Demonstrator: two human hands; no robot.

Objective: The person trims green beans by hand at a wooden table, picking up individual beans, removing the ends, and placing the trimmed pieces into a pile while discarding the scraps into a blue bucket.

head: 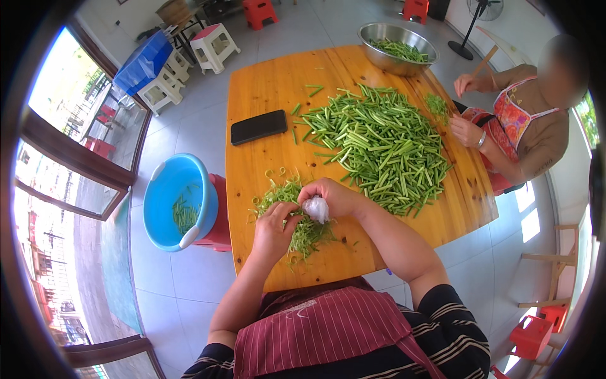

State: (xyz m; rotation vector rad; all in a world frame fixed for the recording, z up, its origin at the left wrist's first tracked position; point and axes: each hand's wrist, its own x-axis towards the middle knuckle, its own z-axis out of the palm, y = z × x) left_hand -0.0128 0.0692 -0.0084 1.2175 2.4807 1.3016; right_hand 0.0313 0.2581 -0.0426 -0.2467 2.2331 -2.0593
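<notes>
Both my hands meet over a heap of thin green peelings and trimmings (307, 239) near the front left of the wooden table. My right hand (329, 196) has its fingers curled around a crumpled piece of clear plastic film (316, 209). My left hand (277, 225) touches its fingertips together just beside the film; whether a thin strand is between them is too small to tell. Beyond my right hand lies a large pile of cut green stalks (383, 147), with a few loose pieces at its left edge.
A black phone (259, 127) lies on the wooden table (274, 90). At the far edge stands a steel bowl (399, 49) with stalks. Left of the table, a blue basin (176, 203) holds cut stalks. Across the right side sits a person (516, 118) handling greens.
</notes>
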